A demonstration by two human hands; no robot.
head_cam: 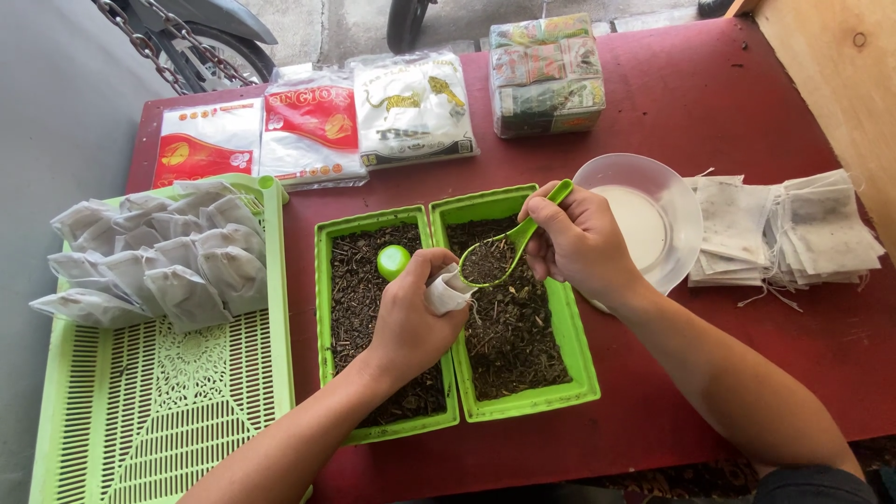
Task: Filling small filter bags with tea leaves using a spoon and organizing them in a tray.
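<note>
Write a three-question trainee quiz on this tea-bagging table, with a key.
1. True or false: the right hand holds a green spoon loaded with loose tea.
2. What does the left hand hold?
3. The filled sachets lie: A) on the lattice tray, B) in the clear bowl, C) in the right tub.

Key: 1 true; 2 a small white filter bag; 3 A.
</note>
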